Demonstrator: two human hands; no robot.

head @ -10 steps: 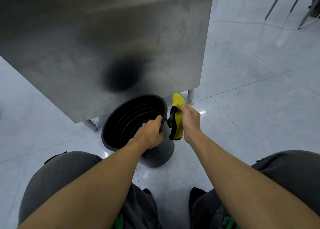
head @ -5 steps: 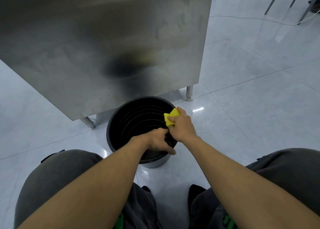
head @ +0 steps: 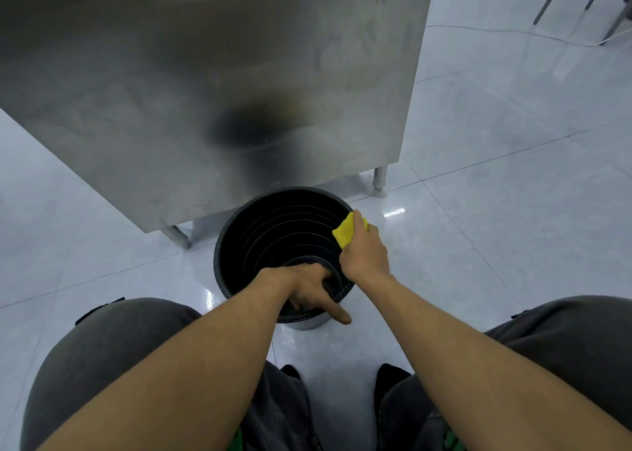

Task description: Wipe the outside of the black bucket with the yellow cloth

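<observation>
Crouching over the white tiled floor [head: 496, 245], the person hooks the left hand [head: 307, 288] over the near rim of the black bucket [head: 232, 245], fingers curled inside, thumb out along the wall. Round and ribbed within, it stands upright before a brushed steel cabinet [head: 205, 74]. Further right, the right hand [head: 364, 252] clutches the bunched yellow cloth [head: 345, 233] against the bucket's right rim.

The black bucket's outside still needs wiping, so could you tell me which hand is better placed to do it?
The right hand, probably: it holds the yellow cloth against the right rim of the black bucket. The left hand grips the near rim, steadying it.
</observation>
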